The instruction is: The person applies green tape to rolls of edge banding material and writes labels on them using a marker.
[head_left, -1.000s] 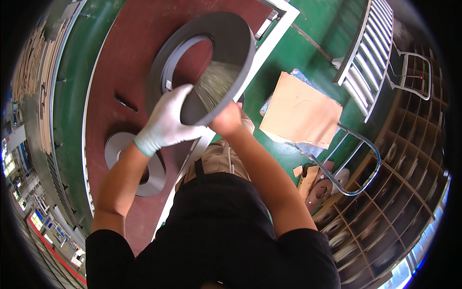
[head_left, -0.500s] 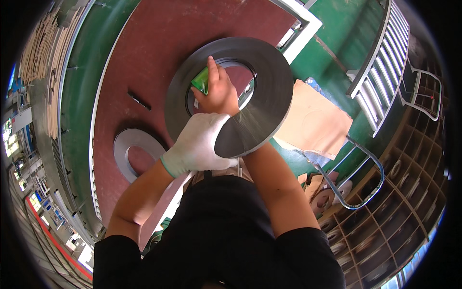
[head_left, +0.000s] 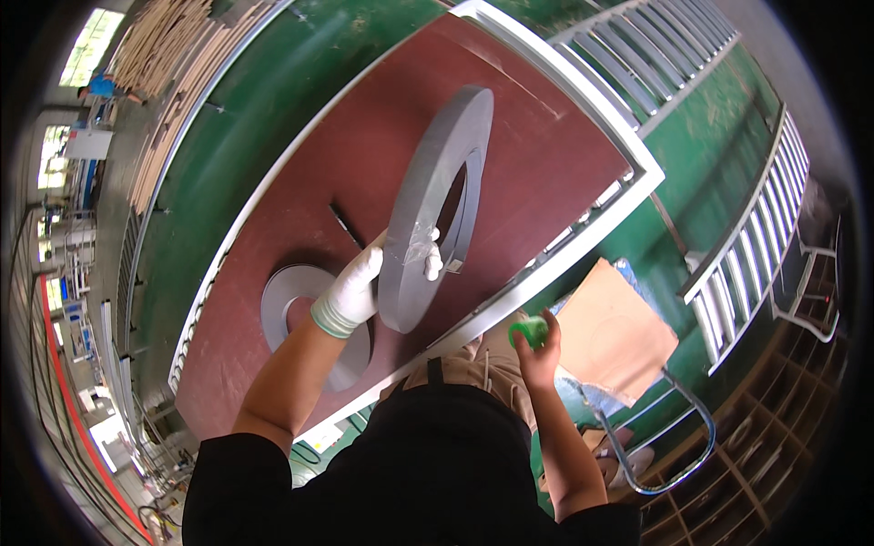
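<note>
My left hand (head_left: 357, 282), in a white glove, grips a large ring-shaped coil of grey banding (head_left: 410, 218). Its thumb lies outside and its fingertips show through the centre hole. The coil stands tilted on edge above the red-brown tabletop (head_left: 537, 173), and a shiny patch like clear tape lies on its outer face near the fingers. At the table's near edge, my bare right hand (head_left: 543, 357) is closed around a small green roll, apparently tape (head_left: 528, 329), away from the coil. A second, flatter grey coil (head_left: 282, 296) lies on the table, partly behind my left wrist.
A black pen (head_left: 345, 224) lies on the table left of the coil. To my right, a cardboard sheet (head_left: 619, 328) rests on a metal-framed stand (head_left: 660, 487). Roller conveyors (head_left: 746, 246) stand beyond, with a compartmented rack (head_left: 765, 446) at the lower right.
The coil has swung from facing me to nearly edge-on. My right hand has come out of its centre and moved right and nearer with the green roll. My view has shifted.
</note>
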A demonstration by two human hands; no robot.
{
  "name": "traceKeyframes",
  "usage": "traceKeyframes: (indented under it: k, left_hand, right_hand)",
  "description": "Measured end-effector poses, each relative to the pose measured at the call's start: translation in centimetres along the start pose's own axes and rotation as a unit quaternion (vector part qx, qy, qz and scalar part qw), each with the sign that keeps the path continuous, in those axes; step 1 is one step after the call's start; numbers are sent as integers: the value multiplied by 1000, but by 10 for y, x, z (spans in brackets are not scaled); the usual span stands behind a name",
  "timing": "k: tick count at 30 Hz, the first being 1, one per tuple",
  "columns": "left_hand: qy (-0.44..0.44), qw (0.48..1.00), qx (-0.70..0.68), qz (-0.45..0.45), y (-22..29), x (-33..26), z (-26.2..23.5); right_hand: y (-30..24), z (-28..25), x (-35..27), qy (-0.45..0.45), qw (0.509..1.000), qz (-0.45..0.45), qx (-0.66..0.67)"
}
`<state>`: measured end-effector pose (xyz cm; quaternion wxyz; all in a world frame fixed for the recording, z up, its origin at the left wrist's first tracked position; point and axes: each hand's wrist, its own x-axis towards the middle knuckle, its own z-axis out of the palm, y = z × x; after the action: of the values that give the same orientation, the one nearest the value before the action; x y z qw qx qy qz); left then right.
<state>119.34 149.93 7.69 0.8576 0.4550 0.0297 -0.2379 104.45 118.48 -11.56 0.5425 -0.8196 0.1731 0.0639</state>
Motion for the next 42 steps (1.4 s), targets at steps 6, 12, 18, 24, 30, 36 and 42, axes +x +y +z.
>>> traceKeyframes:
  k: [6,12,18,24,30,36,42]
  left_hand:
    - [107,986,81,96,47,-19,-11]
    - [222,969,97,40,57,-43,-1]
    - [224,940,250,53,76,-8,38]
    - [71,674,727,108,-22,66,51]
    - [32,546,835,61,-136,107,16]
    - [66,540,834,90,-153,136,22]
    - [80,605,792,16,-204,84,19]
  right_hand:
    - [20,-16,4,3,998,55,8]
    - [-6,-2,28,6,986,69,150]
    - [-11,-19,39,-40,990,60,119]
    - [13,-52,61,-29,978,125,163]
    - [18,-113,73,10,986,130,103]
    - [33,-140,93,15,969,232,87]
    - [-7,-122,120,-68,982,167,50]
